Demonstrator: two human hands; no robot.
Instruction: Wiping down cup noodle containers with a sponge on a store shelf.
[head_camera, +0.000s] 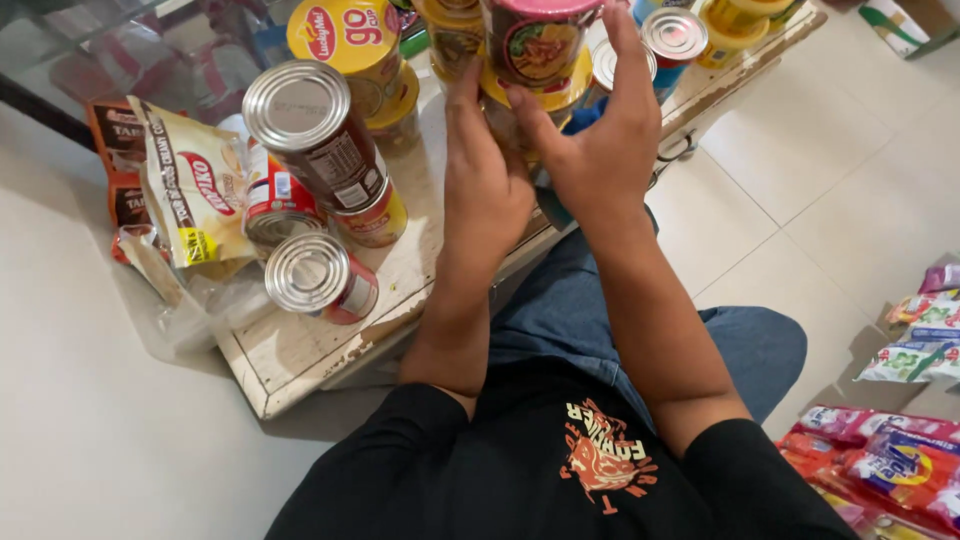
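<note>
- While both forearms reach forward over the lap, the left hand (487, 190) and right hand (600, 150) close from either side on a pink noodle cup (540, 40), at the far part of the white wooden tray (290, 355).
- Left hand: palm turned inward, fingers up along the cup's left side, pressed against it.
- Right hand: fingers spread and wrapped round the cup's right side, index finger reaching up toward the rim; grip closed on the cup.
- Pink cup sits atop a yellow-rimmed cup; what lies beneath is hidden by the hands.
- Yellow noodle cup (350, 40) stands to the left, apart from the hands.
- Tins counted: three near the tray's left end, a tall brown-labelled tin (320, 140), a red one (272, 205) behind it, a red one (318, 278) nearest the corner; one more red-lidded tin (674, 38) beyond the right hand.
- One cream coffee sachet pack (195, 190) leans at the tray's left edge.
- Colourful sachet strips (890, 460) lie on the floor tiles, right, well apart.
</note>
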